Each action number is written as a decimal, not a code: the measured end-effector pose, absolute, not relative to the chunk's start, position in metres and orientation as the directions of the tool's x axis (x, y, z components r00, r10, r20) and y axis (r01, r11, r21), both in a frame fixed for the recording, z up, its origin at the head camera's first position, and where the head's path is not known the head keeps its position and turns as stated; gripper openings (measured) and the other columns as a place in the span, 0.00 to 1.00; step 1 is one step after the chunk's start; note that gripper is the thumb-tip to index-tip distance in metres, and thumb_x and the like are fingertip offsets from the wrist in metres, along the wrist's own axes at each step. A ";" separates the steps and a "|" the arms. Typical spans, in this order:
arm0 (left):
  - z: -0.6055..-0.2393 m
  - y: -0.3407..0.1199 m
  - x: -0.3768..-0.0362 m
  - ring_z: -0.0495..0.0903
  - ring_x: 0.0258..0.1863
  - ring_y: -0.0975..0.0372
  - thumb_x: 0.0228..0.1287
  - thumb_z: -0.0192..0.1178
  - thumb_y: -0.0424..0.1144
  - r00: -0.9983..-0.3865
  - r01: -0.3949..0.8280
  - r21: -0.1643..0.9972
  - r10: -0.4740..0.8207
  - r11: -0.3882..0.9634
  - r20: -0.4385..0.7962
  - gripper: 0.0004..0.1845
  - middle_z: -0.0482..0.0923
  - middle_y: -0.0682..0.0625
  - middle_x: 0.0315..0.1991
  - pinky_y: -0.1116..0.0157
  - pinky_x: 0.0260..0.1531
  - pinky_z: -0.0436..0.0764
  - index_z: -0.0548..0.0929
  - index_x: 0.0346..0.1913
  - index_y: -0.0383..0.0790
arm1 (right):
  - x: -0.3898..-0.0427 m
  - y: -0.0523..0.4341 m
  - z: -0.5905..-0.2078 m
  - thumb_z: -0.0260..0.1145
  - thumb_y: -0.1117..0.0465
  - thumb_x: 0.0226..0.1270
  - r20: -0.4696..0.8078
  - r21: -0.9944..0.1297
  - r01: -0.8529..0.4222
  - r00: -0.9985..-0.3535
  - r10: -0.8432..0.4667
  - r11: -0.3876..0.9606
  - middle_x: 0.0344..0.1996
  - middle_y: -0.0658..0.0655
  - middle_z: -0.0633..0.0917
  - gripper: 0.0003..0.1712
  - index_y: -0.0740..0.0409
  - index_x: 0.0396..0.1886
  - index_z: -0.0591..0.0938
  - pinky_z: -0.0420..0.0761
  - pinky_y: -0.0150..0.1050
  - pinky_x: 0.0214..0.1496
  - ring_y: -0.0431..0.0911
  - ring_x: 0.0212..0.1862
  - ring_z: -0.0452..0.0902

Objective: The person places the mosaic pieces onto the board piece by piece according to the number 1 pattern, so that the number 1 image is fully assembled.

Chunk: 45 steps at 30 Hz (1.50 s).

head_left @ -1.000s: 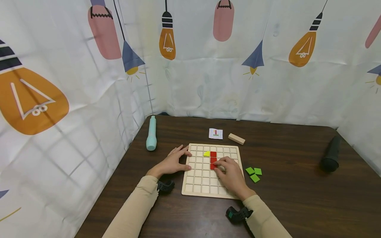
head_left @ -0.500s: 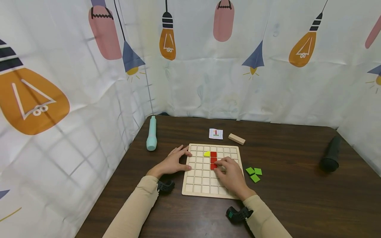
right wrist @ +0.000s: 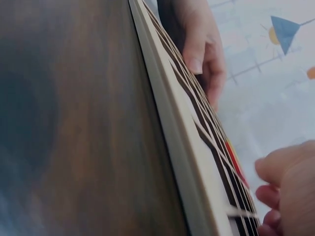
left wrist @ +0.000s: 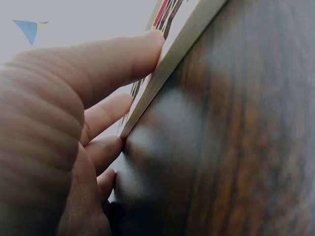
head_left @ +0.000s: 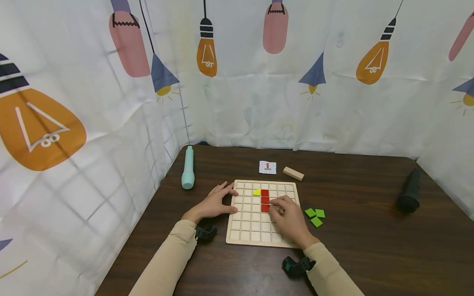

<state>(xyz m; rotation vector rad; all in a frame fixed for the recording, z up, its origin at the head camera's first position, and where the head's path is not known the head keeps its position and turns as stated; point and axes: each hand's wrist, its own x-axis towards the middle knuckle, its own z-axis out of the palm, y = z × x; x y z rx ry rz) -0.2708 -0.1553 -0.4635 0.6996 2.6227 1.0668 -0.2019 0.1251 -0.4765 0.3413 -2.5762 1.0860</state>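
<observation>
A wooden grid board lies on the dark table. On it three red square tiles form a column, and a yellow tile with a slanted side sits left of the top one. My left hand rests at the board's left edge, its thumb on the rim and its fingers spread toward the far corner. Just right of the lowest red tile, my right hand hovers low over the grid. Its thumb and forefinger are apart, with nothing visible between them.
Three green tiles lie right of the board. Behind it are a small printed card and a wooden block. A teal tapered cylinder stands out at the far left, a black one at the far right.
My right hand's fingertips have drawn slightly right, off the lowest red tile, whose face now shows fully. My left hand stays at the board's edge. The head view has shifted a little.
</observation>
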 end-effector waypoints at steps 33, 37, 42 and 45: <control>-0.462 -0.155 -0.270 0.38 0.77 0.48 0.59 0.70 0.48 -0.857 0.359 0.706 0.515 0.611 -0.009 0.24 0.50 0.46 0.77 0.38 0.70 0.39 0.78 0.57 0.49 | -0.196 0.247 -0.460 0.68 0.59 0.66 0.277 -0.538 -0.272 -0.951 -0.138 0.798 0.50 0.59 0.83 0.17 0.57 0.53 0.84 0.78 0.59 0.50 0.59 0.51 0.79; -0.462 -0.155 -0.270 0.38 0.77 0.48 0.59 0.70 0.48 -0.858 0.357 0.706 0.514 0.612 -0.011 0.24 0.50 0.46 0.78 0.38 0.70 0.40 0.78 0.58 0.50 | -0.196 0.249 -0.460 0.67 0.60 0.65 0.223 -0.546 -0.261 -0.961 -0.163 0.796 0.51 0.58 0.81 0.20 0.57 0.57 0.82 0.78 0.59 0.50 0.58 0.52 0.78; -0.461 -0.155 -0.269 0.38 0.77 0.48 0.59 0.70 0.48 -0.856 0.357 0.710 0.517 0.607 -0.011 0.24 0.50 0.46 0.77 0.38 0.70 0.40 0.78 0.58 0.48 | -0.196 0.249 -0.461 0.65 0.63 0.63 0.186 -0.553 -0.255 -0.966 -0.181 0.793 0.51 0.57 0.79 0.22 0.57 0.58 0.81 0.78 0.52 0.45 0.53 0.48 0.77; -0.461 -0.156 -0.269 0.37 0.77 0.47 0.59 0.70 0.48 -0.855 0.357 0.713 0.519 0.603 -0.011 0.24 0.50 0.46 0.77 0.37 0.70 0.40 0.78 0.58 0.48 | -0.197 0.248 -0.462 0.65 0.64 0.62 0.182 -0.548 -0.253 -0.966 -0.181 0.798 0.50 0.57 0.79 0.22 0.57 0.57 0.82 0.76 0.49 0.42 0.52 0.46 0.76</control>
